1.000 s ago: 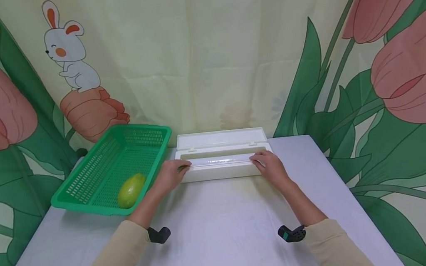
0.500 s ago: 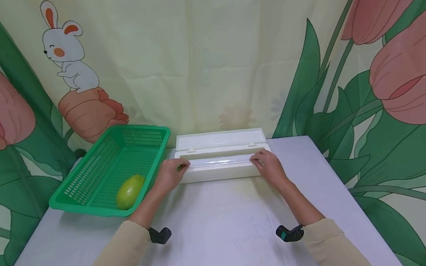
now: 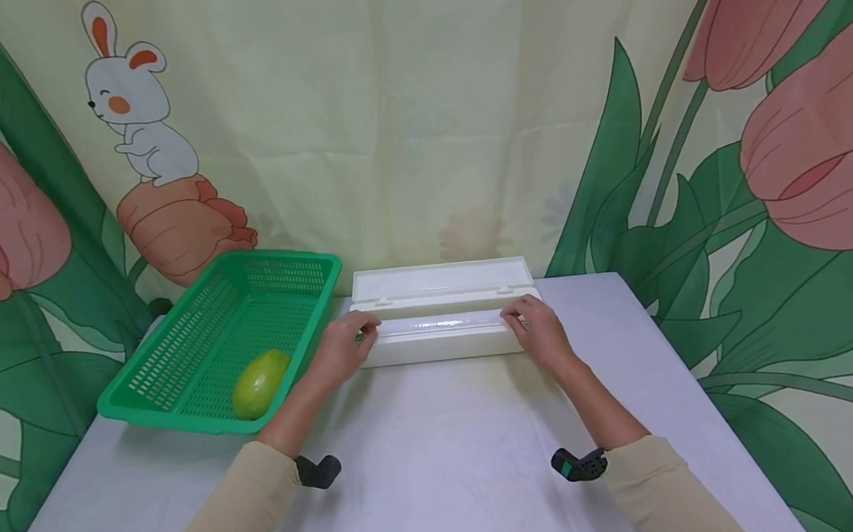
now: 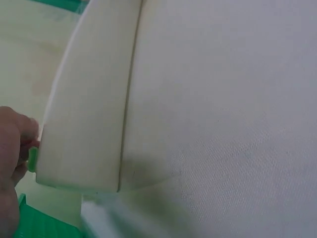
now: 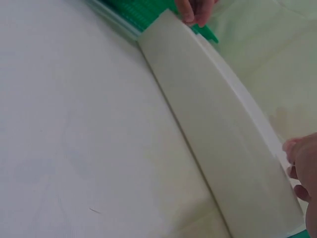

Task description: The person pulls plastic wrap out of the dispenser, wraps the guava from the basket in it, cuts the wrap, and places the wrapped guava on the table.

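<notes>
A long white cling film dispenser box (image 3: 444, 348) stands at the far side of the table, its lid (image 3: 438, 278) raised at the back. Shiny clear cling film (image 3: 442, 323) stretches along the top front. My left hand (image 3: 343, 346) pinches the film at the left end, thumb against fingers. At the opposite end my right hand (image 3: 539, 332) pinches the film's other corner. Beside the left fingers, a small green piece (image 4: 32, 159) shows at the box end in the left wrist view. The film between the fingertips is hard to make out in both wrist views.
To the left, a green plastic basket (image 3: 175, 415) holds a yellow-green oval fruit (image 3: 261, 384); my left forearm passes close to its right front corner. A white cloth (image 3: 450, 464) covers the table. A printed curtain (image 3: 453, 130) hangs right behind the box.
Both hands stay at the box ends. The left fingers have lifted slightly and shifted a little at their end; the right hand is nearly still. Box and basket look unmoved.
</notes>
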